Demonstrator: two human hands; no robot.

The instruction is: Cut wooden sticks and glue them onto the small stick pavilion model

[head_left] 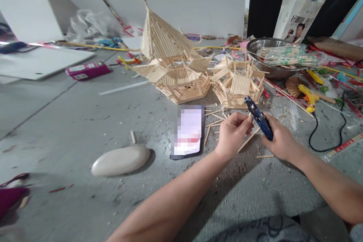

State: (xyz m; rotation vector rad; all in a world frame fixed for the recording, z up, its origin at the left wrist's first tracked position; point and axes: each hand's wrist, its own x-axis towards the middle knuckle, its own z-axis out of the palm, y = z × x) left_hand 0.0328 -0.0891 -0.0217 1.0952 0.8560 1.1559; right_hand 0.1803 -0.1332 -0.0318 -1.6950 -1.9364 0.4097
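My left hand (233,130) is closed in a pinch on a short wooden stick (250,115), whose upper end meets the jaws of a blue hand tool that looks like cutting pliers (259,118). My right hand (279,138) is wrapped round the handles of those pliers. Just beyond them stands a small pavilion-like model (240,85) built of wooden sticks. To its left rises a taller stick model (170,53) with a pointed roof. Cut sticks (213,124) lie scattered beside my left hand, next to a phone (188,130) with a lit, blurred screen.
A smooth pale oval object (121,161) lies at the left. A metal bowl (252,51) holds bagged sticks. Right of my hands is a yellow glue gun (310,97) with a black cord. A purple box (89,71) and a white bag (297,5) stand farther back.
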